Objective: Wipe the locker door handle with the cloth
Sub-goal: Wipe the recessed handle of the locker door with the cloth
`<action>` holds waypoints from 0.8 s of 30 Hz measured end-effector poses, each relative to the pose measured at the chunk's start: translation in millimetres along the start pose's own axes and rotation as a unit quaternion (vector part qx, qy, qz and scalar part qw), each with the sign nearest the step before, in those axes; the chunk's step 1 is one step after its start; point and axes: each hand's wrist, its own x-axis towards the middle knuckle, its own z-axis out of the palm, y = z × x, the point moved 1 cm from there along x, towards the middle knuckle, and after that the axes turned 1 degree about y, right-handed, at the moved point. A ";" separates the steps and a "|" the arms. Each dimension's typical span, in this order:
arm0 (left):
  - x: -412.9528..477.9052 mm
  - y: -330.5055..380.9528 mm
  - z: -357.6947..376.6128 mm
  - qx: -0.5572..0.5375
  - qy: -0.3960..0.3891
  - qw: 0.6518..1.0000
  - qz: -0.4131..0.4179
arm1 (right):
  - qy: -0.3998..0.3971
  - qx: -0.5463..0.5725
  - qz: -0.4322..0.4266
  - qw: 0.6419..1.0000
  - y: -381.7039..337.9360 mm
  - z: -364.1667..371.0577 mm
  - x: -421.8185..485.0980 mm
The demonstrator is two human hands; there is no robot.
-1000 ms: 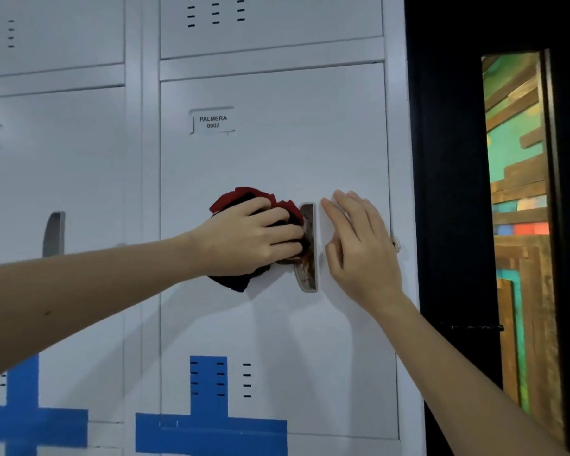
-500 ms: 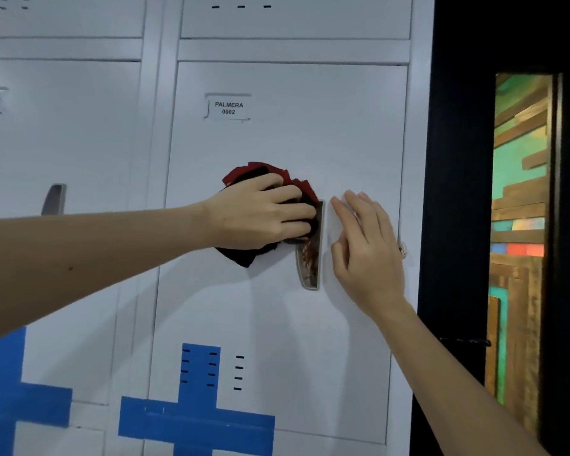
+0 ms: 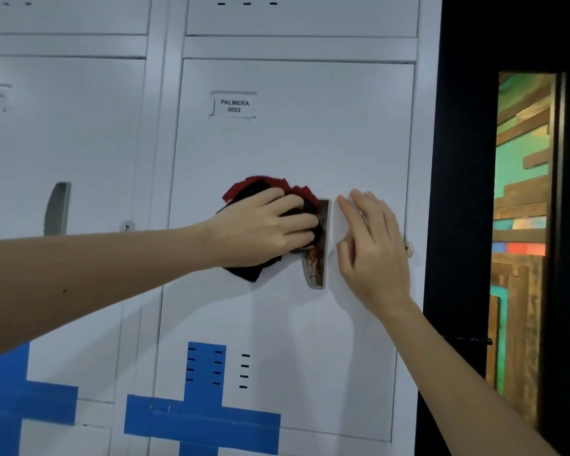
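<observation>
A white locker door point(image 3: 293, 153) labelled PALMERA 0002 fills the middle of the head view. Its metal handle point(image 3: 316, 268) is a vertical recessed pull with rusty brown stains. My left hand point(image 3: 260, 227) grips a bunched red and black cloth point(image 3: 254, 187) and presses it against the handle's upper left part, hiding that part. My right hand point(image 3: 372, 245) lies flat on the door just right of the handle, fingers straight and pointing up.
A second locker door with its own handle point(image 3: 57, 209) is to the left. Blue cross markings point(image 3: 201, 419) and vent slots sit low on the doors. A small lock knob point(image 3: 408, 249) is at the door's right edge. A dark frame point(image 3: 458, 192) and colourful wooden panel point(image 3: 520, 199) stand to the right.
The cloth in my left hand has slid slightly up along the handle. My right hand has stayed flat beside it. The view has shifted a little.
</observation>
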 end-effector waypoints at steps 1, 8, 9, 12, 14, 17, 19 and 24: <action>-3.0 5.0 -0.6 -0.007 -0.004 1.000 0.003 | 0.000 -0.001 0.000 1.000 -0.3 0.1 -0.2; 9.3 -9.9 2.4 0.022 0.010 1.000 -0.016 | -0.004 -0.008 -0.002 1.000 0.0 0.1 -1.5; 7.4 -6.5 3.0 0.016 0.013 0.999 -0.031 | -0.004 -0.008 -0.003 1.000 0.3 0.1 -1.3; -2.7 10.2 5.2 -0.005 0.024 0.998 -0.062 | -0.006 -0.007 -0.002 1.000 -0.3 0.4 -0.9; -10.1 21.2 5.7 -0.025 0.020 0.997 -0.071 | -0.006 -0.006 -0.003 1.000 -1.2 0.9 0.6; -12.1 25.1 2.2 -0.040 0.003 0.998 -0.054 | -0.005 -0.003 -0.002 1.000 -0.6 0.0 -0.2; -5.6 12.8 -1.5 -0.032 -0.012 0.999 -0.018 | -0.005 0.003 -0.001 1.000 -0.2 -0.4 -1.7; 6.0 -2.1 -1.8 -0.006 -0.005 0.999 -0.052 | -0.002 0.007 -0.003 1.000 1.3 -0.8 0.1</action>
